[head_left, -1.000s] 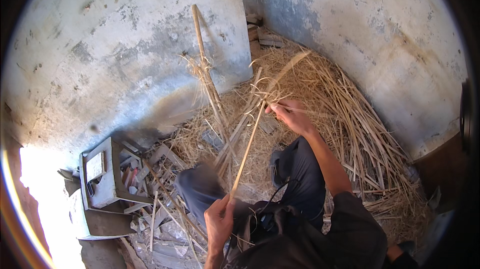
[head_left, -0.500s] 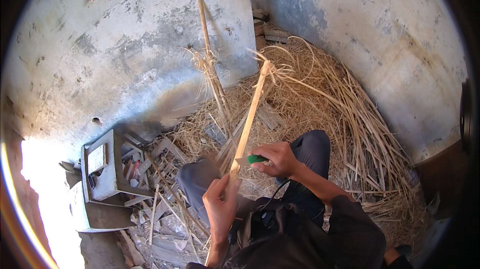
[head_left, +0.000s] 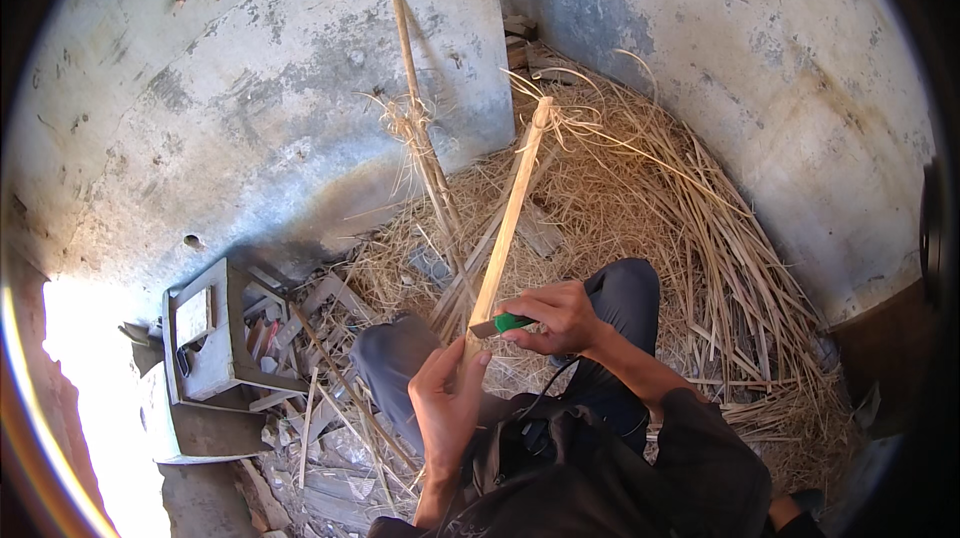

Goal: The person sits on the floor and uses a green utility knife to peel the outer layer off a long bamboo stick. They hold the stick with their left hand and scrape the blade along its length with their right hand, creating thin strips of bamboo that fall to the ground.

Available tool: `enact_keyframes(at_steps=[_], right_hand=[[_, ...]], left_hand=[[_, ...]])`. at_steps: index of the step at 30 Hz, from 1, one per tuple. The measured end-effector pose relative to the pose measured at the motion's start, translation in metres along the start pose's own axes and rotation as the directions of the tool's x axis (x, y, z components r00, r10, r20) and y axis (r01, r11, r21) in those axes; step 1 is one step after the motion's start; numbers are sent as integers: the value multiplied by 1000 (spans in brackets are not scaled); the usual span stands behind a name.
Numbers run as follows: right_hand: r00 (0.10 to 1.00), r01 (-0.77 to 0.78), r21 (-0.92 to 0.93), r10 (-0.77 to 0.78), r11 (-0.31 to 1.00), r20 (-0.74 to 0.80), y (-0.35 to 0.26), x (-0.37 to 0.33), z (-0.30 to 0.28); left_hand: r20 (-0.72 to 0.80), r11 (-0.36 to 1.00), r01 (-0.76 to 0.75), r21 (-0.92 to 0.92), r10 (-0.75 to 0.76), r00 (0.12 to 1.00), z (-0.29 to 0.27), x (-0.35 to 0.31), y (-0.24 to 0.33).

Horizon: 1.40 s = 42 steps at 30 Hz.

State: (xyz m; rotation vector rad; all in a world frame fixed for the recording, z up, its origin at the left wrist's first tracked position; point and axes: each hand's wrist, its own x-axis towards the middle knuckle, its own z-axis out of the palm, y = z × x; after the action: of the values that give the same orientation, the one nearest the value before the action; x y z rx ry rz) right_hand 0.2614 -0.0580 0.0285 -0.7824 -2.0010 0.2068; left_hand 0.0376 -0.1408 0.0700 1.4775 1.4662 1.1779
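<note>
A long pale strip of split bamboo point(head_left: 513, 208) slants up and away from me, with thin curled shavings point(head_left: 575, 126) clinging near its far end. Around its near end, my left hand point(head_left: 447, 398) is closed, thumb and fingers pinching the strip. My right hand point(head_left: 556, 318) grips a knife point(head_left: 512, 322) by its green handle. The short, broad blade lies across the strip just beyond my left fingers. Both hands are between my knees, close together.
Another pole point(head_left: 418, 118) with frayed shavings leans on the weathered wall point(head_left: 250, 68). A heap of straw-like strips point(head_left: 720, 228) fills the corner and right side. At the left, a worn wooden stool-like frame point(head_left: 222, 343) stands by scattered wood scraps point(head_left: 330, 473).
The bamboo strip's far end has shifted slightly up and right, and its curled shavings have swung. The knife blade has turned and now looks darker; both hands keep their holds.
</note>
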Motion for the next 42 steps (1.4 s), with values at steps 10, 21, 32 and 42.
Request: enact_keyframes(at_steps=[10, 21, 32, 42], right_hand=[[998, 57, -73, -60, 996, -33, 7, 6, -8], [998, 57, -95, -58, 994, -15, 13, 8, -6], [932, -323, -141, 289, 936, -217, 86, 9, -47], [803, -507, 410, 589, 758, -96, 106, 1, -46]], left_hand=[[56, 999, 54, -1, -54, 997, -3, -2, 5], [21, 999, 39, 30, -40, 999, -8, -7, -3], [57, 983, 138, 117, -145, 988, -22, -31, -15], [120, 983, 155, 97, -166, 979, -30, -35, -13]])
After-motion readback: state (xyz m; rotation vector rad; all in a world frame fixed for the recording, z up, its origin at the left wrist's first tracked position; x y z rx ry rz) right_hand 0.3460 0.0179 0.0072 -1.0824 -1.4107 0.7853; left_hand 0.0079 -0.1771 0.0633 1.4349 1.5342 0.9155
